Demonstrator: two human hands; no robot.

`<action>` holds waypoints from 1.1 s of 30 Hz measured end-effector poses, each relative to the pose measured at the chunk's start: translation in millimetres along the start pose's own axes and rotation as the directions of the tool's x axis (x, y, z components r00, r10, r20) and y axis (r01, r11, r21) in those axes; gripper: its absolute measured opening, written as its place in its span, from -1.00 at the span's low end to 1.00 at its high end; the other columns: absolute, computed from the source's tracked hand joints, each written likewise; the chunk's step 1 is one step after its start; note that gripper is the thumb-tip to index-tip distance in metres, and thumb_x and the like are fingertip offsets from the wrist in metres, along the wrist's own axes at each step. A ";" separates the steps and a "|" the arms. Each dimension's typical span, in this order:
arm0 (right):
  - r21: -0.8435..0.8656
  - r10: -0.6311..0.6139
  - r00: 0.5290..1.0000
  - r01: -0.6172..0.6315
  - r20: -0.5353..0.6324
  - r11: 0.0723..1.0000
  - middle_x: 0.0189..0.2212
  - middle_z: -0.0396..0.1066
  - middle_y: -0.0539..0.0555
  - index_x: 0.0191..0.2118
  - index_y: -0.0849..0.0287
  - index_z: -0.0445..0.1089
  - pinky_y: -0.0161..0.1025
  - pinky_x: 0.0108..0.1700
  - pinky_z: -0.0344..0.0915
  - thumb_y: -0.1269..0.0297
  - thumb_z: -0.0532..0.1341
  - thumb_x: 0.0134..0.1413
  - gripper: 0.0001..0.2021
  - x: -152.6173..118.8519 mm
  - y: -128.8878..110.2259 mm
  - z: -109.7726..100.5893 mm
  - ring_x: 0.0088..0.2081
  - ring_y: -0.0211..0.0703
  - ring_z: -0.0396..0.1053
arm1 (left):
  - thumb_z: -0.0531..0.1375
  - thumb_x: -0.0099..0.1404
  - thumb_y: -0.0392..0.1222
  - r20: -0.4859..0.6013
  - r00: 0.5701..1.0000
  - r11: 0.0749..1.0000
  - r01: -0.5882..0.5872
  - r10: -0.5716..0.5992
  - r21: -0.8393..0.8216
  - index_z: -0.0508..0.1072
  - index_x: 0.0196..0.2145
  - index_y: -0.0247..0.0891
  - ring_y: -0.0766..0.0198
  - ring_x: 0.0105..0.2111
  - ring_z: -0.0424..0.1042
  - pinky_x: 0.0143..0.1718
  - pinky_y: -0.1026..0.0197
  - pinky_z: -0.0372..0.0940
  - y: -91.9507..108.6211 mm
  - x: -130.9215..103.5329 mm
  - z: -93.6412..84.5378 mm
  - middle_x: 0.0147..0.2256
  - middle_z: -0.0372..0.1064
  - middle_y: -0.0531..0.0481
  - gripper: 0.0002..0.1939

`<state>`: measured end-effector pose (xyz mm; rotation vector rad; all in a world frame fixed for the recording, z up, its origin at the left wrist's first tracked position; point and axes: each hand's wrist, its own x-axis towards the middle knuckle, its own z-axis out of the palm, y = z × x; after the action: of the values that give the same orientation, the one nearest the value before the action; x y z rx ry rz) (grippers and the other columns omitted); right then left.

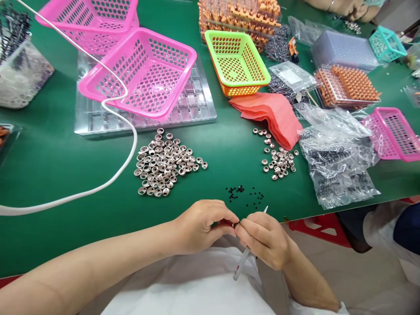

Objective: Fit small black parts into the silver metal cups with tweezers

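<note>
My left hand (210, 223) pinches a small ring-like metal part (235, 225), mostly covered by fingertips, at the table's front edge. Meeting it there are the fingertips of my right hand (264, 238), closed around a white pen-like tool (242, 263) whose pointed tip sticks out above the knuckles. Just beyond my hands lie scattered tiny black pieces (240, 189). A large heap of silvery cup-shaped metal rings (162, 164) spreads to the left, and a smaller heap of similar rings (281, 162) lies to the right.
Pink baskets (147, 74) stand on a clear moulded tray (200, 98), crossed by a white cable (131, 153). Further right are a green basket (238, 59), a red cloth (272, 113) and plastic bags (337, 166). Another person's arm (344, 6) rests at the far right.
</note>
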<state>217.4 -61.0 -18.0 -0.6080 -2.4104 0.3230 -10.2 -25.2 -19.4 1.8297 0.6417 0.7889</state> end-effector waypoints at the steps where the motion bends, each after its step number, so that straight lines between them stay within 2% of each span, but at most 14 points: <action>1: 0.003 0.002 1.000 -0.002 0.000 1.000 -0.28 0.49 0.22 -0.02 0.43 0.43 -0.11 -0.39 0.40 0.56 0.12 0.22 -0.74 0.9 -0.3 0.0 -0.31 -0.08 0.41 | 0.24 0.38 -0.32 0.002 1.000 1.000 0.000 0.000 0.003 0.54 -0.22 -0.29 0.30 -0.44 0.49 -0.35 0.30 0.39 -0.6 -0.3 0.5 -0.42 0.58 -0.03 -0.94; 7: 0.009 0.053 0.998 -0.052 -0.021 0.999 -0.39 0.43 0.11 -0.09 0.29 0.38 -0.17 -0.41 0.35 0.56 0.11 0.25 -0.81 3.5 0.7 7.6 -0.37 -0.15 0.33 | 0.26 0.35 -0.33 0.029 0.999 0.999 0.025 -0.026 0.028 0.56 -0.22 -0.29 0.30 -0.41 0.49 -0.32 0.31 0.38 -4.8 -1.9 4.5 -0.41 0.58 -0.02 -0.94; 11: -0.020 0.125 0.991 -0.124 0.042 0.992 -0.40 0.39 0.08 -0.16 0.24 0.36 -0.21 -0.41 0.27 0.52 0.12 0.27 -0.88 -0.1 3.2 14.7 -0.41 -0.20 0.24 | 0.30 0.31 -0.31 0.096 0.979 0.977 0.170 -0.183 0.131 0.56 -0.25 -0.26 0.29 -0.39 0.50 -0.32 0.32 0.38 1.7 2.4 -2.7 -0.40 0.56 0.02 -0.95; 13: 0.002 0.166 0.986 -0.166 0.023 0.986 -0.38 0.39 0.07 -0.15 0.21 0.36 -0.22 -0.38 0.27 0.52 0.13 0.26 -0.88 -5.0 4.8 15.4 -0.39 -0.20 0.24 | 0.30 0.31 -0.31 0.104 0.961 0.942 0.225 -0.257 0.249 0.56 -0.24 -0.26 0.25 -0.33 0.51 -0.28 0.29 0.39 6.6 5.4 -12.9 -0.36 0.55 0.00 -0.94; 15: 0.022 0.207 0.977 -0.207 -0.050 0.978 -0.34 0.40 0.08 -0.12 0.19 0.35 -0.22 -0.34 0.28 0.52 0.17 0.24 -0.86 -11.4 6.4 13.7 -0.36 -0.21 0.24 | 0.26 0.33 -0.33 0.056 0.953 0.870 0.247 -0.298 0.427 0.56 -0.21 -0.28 0.17 -0.25 0.50 -0.21 0.20 0.41 10.0 6.4 -27.2 -0.27 0.53 -0.09 -0.91; 18: 0.039 0.279 0.943 -0.277 -0.183 0.960 -0.34 0.40 0.05 -0.11 0.16 0.35 -0.25 -0.32 0.29 0.55 0.23 0.19 -0.80 -21.6 8.1 8.6 -0.36 -0.24 0.26 | 0.09 0.36 -0.41 -0.060 0.951 0.688 0.261 -0.302 0.677 0.57 -0.19 -0.33 0.05 -0.17 0.46 -0.15 0.06 0.41 10.5 2.7 -52.3 -0.18 0.47 -0.21 -0.75; 21: 0.063 0.339 0.894 -0.336 -0.291 0.940 -0.38 0.40 0.03 -0.13 0.14 0.36 -0.26 -0.35 0.31 0.57 0.26 0.16 -0.78 -30.1 9.3 4.0 -0.39 -0.25 0.29 | 0.04 0.36 -0.38 -0.098 0.958 0.554 0.238 -0.271 0.798 0.56 -0.17 -0.38 -0.04 -0.16 0.43 -0.16 -0.04 0.41 7.8 -0.8 -71.4 -0.20 0.43 -0.25 -0.71; 23: 0.074 0.378 0.858 -0.377 -0.348 0.923 -0.40 0.40 0.01 -0.15 0.13 0.36 -0.26 -0.38 0.31 0.58 0.27 0.14 -0.77 -34.1 9.8 2.6 -0.41 -0.24 0.30 | 0.03 0.38 -0.35 -0.102 0.968 0.525 0.211 -0.228 0.825 0.54 -0.11 -0.40 -0.06 -0.13 0.42 -0.14 -0.06 0.40 7.7 3.9 -75.0 -0.17 0.42 -0.27 -0.70; 25: 0.083 0.408 0.821 -0.410 -0.399 0.908 -0.42 0.39 0.01 -0.14 0.14 0.37 -0.27 -0.39 0.32 0.60 0.27 0.13 -0.75 -36.0 9.7 2.2 -0.40 -0.24 0.31 | 0.04 0.39 -0.32 -0.076 0.981 0.536 0.161 -0.178 0.829 0.52 -0.06 -0.39 -0.06 -0.11 0.41 -0.11 -0.07 0.39 10.5 17.2 -68.9 -0.15 0.42 -0.26 -0.70; 27: 0.095 0.420 0.797 -0.423 -0.434 0.901 -0.41 0.39 0.02 -0.12 0.15 0.37 -0.26 -0.38 0.33 0.61 0.26 0.13 -0.74 -35.5 8.6 2.5 -0.39 -0.23 0.32 | 0.07 0.40 -0.32 -0.013 0.987 0.570 0.102 -0.158 0.815 0.51 -0.03 -0.37 -0.04 -0.11 0.41 -0.08 -0.06 0.39 14.0 39.0 -54.0 -0.12 0.44 -0.24 -0.72; 30: 0.109 0.423 0.790 -0.421 -0.444 0.901 -0.39 0.41 0.04 -0.08 0.16 0.38 -0.25 -0.37 0.36 0.61 0.25 0.14 -0.72 -32.7 5.5 2.7 -0.38 -0.22 0.34 | 0.14 0.41 -0.32 0.084 0.979 0.645 0.059 -0.188 0.762 0.51 -0.03 -0.36 -0.03 -0.07 0.40 -0.07 -0.02 0.39 12.7 79.8 -23.3 -0.08 0.45 -0.22 -0.77; 33: 0.106 0.422 0.788 -0.422 -0.449 0.900 -0.38 0.42 0.05 -0.06 0.15 0.38 -0.23 -0.36 0.39 0.58 0.25 0.15 -0.72 -34.0 2.4 1.2 -0.38 -0.22 0.35 | 0.25 0.37 -0.23 0.116 0.968 0.676 0.066 -0.221 0.734 0.52 -0.08 -0.35 -0.01 -0.09 0.42 -0.07 0.00 0.39 0.5 115.9 2.9 -0.12 0.47 -0.21 -0.79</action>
<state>241.3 -76.0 -37.4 -1.0972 -1.7968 0.3178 66.9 57.4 6.7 2.4970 1.0601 0.2178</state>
